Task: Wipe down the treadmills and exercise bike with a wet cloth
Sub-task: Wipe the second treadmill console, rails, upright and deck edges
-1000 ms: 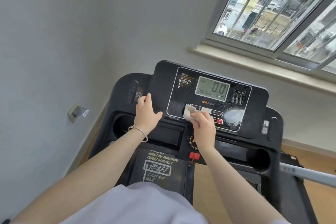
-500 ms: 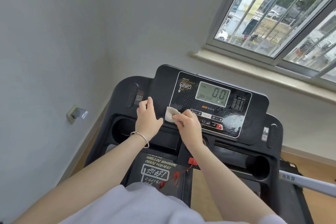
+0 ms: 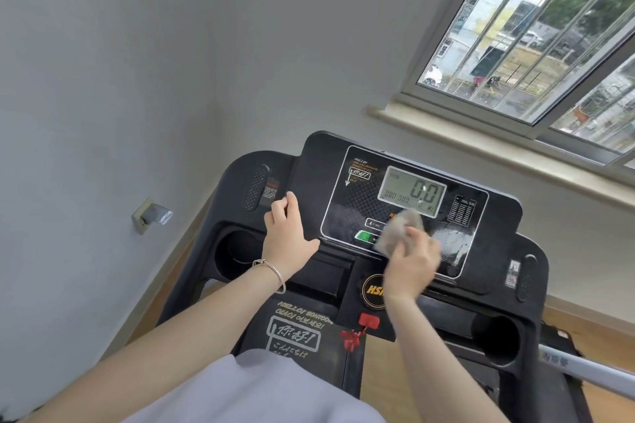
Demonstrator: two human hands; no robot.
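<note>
A black treadmill console (image 3: 309,161) fills the middle of the view, its display (image 3: 412,194) reading 0.0. My right hand (image 3: 410,263) grips a small pale cloth (image 3: 398,232) and presses it on the button row just below the display; both look motion-blurred. My left hand (image 3: 287,235) rests flat on the console's left side, fingers straight, a thin bracelet on the wrist. Wet streaks shine on the panel to the right of the cloth.
A red safety key (image 3: 368,320) with a red cord hangs below the console. Cup holders (image 3: 237,251) sit in both lower corners. A grey wall and a wall fitting (image 3: 151,215) are on the left, a window (image 3: 536,34) at the upper right, a pale bar (image 3: 584,369) at lower right.
My right hand has swept the cloth from the panel's left edge back right to under the display. My left hand has stayed put on the console.
</note>
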